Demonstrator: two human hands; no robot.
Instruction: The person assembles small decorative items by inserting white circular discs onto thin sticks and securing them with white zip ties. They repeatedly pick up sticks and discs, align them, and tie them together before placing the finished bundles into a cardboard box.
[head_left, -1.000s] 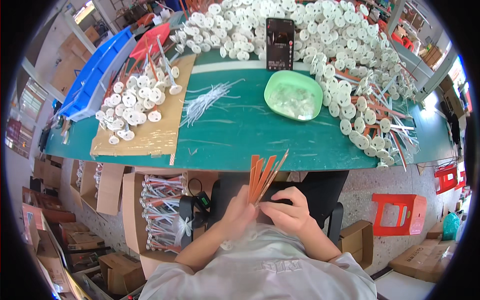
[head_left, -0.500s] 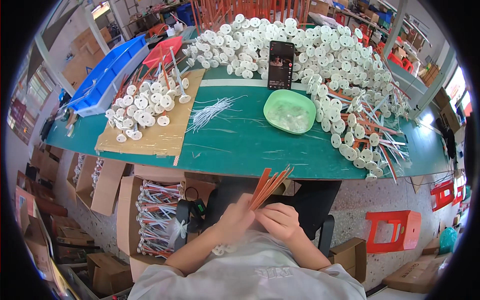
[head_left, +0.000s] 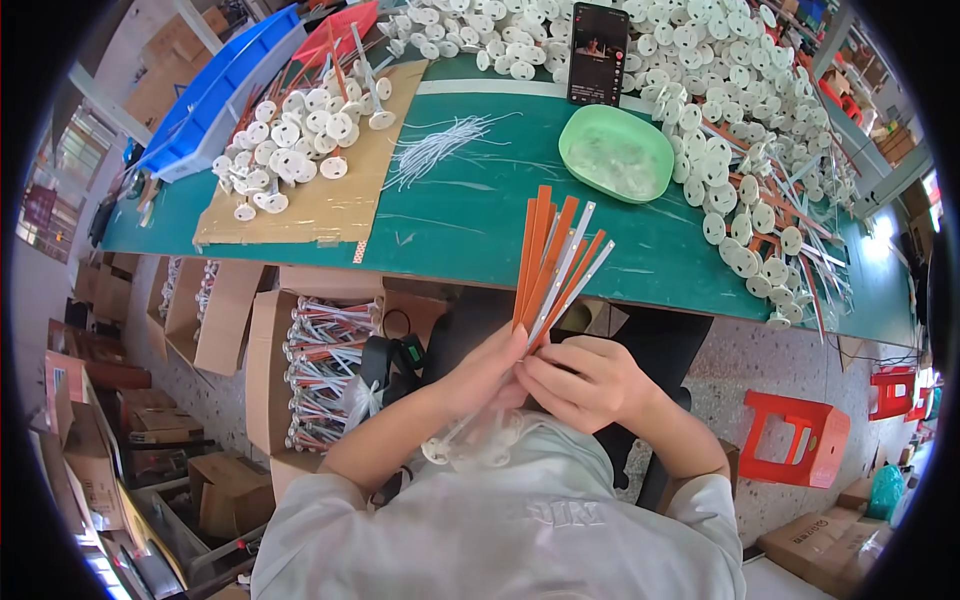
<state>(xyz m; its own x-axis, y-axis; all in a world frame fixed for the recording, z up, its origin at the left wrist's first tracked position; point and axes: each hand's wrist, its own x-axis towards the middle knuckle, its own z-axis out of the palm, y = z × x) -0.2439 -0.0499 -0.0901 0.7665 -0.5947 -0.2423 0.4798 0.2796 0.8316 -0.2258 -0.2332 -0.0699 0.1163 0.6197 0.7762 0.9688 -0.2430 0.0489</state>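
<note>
In front of my chest, my left hand (head_left: 485,372) is closed round a bundle of flat orange and white strips (head_left: 553,265) that fan out upward. The strips carry small holes. Below my hands, white round discs (head_left: 437,450) at the bundle's lower end show through what looks like clear plastic film (head_left: 480,440). My right hand (head_left: 590,380) has its fingers curled and pressed against the bundle from the right, just under the fan. Its fingertips are partly hidden, so anything small between them cannot be made out.
On the green table (head_left: 450,230) lie white wire ties (head_left: 445,150), a green bowl (head_left: 617,150) and a propped phone (head_left: 598,55). Piles of disc-ended strips (head_left: 735,130) cover the back and right; more lie on cardboard (head_left: 300,215). Filled cartons (head_left: 265,375) and a red stool (head_left: 795,440) stand below.
My view has tilted down, so the table sits higher. The bundle has come upright with its strips spread wider, orange and white faces now showing. Both hands stay at it.
</note>
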